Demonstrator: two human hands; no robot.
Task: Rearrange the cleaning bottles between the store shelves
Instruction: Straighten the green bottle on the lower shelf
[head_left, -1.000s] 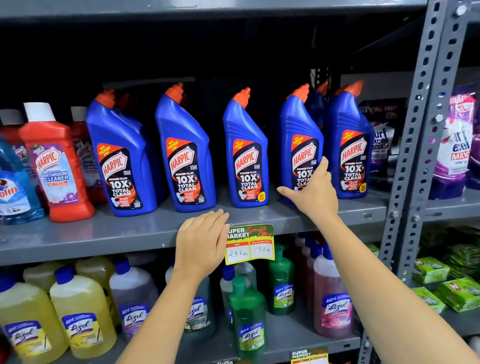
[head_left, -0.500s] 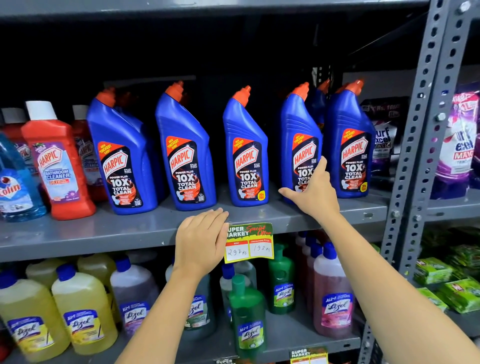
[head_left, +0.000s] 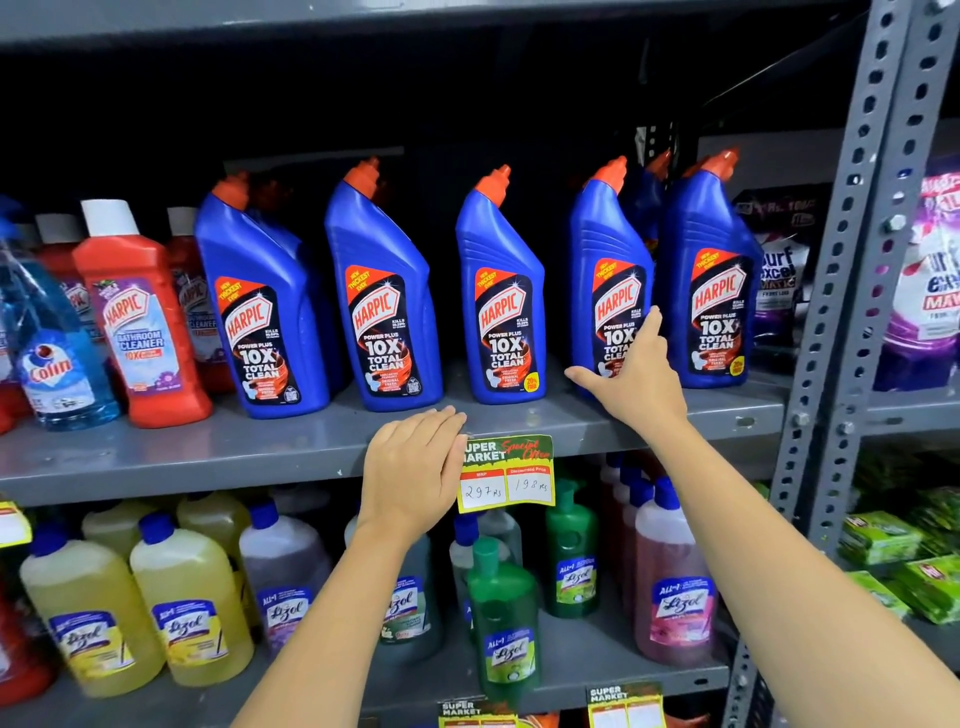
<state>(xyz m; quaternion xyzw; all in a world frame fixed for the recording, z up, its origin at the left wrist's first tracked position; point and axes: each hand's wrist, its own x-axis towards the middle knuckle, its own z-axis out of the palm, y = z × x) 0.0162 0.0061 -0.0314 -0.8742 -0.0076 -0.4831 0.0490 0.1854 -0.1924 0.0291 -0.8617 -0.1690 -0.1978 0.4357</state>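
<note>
Several blue Harpic bottles with orange caps stand in a row on the grey middle shelf (head_left: 208, 457). My right hand (head_left: 636, 384) is around the base of the fourth blue Harpic bottle (head_left: 605, 249), thumb at its left, index finger up its right side, next to the fifth bottle (head_left: 711, 260). My left hand (head_left: 410, 467) lies flat on the shelf's front edge, holding nothing, below the gap between the second bottle (head_left: 382, 291) and the third bottle (head_left: 501, 291). Further blue bottles stand behind the row, partly hidden.
Red Harpic bathroom cleaner (head_left: 140, 322) and a blue Colin spray (head_left: 52, 353) stand at the left. A price tag (head_left: 506, 475) hangs on the shelf edge. Lizol bottles (head_left: 187, 603) fill the lower shelf. A perforated upright (head_left: 852, 291) bounds the right; detergent pouches (head_left: 930, 291) lie beyond.
</note>
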